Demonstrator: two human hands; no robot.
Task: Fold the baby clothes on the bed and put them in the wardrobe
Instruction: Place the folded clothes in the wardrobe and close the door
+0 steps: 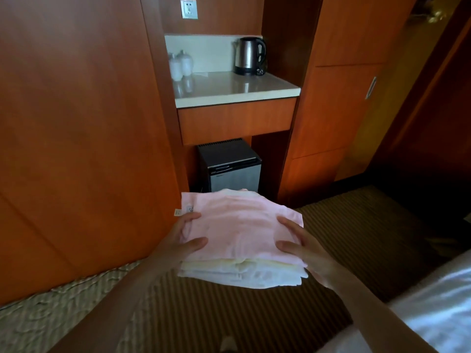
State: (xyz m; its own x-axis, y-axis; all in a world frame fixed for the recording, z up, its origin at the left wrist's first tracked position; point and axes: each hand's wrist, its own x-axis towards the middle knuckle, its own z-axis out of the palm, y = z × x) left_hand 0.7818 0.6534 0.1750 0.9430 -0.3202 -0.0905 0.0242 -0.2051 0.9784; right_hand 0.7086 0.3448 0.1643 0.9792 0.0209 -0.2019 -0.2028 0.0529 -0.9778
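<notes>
I carry a stack of folded baby clothes (237, 225) in front of me above the carpet: a pink piece on top, pale yellow and white pieces underneath. My left hand (182, 242) grips the stack's left side, thumb on the pink top, fingers under it. My right hand (303, 253) grips the right side the same way. A small white label sticks out at the stack's far left corner. A wooden wardrobe door (339, 103) with a metal handle (370, 87) stands closed at the right. The bed's white sheet (433, 309) shows at the bottom right.
A large wooden panel (76, 123) fills the left. Straight ahead is a niche with a stone counter (229, 90), a steel kettle (251, 56) and two wrapped cups (181, 63). A small black fridge (230, 166) stands under the counter. Striped carpet (356, 238) lies below.
</notes>
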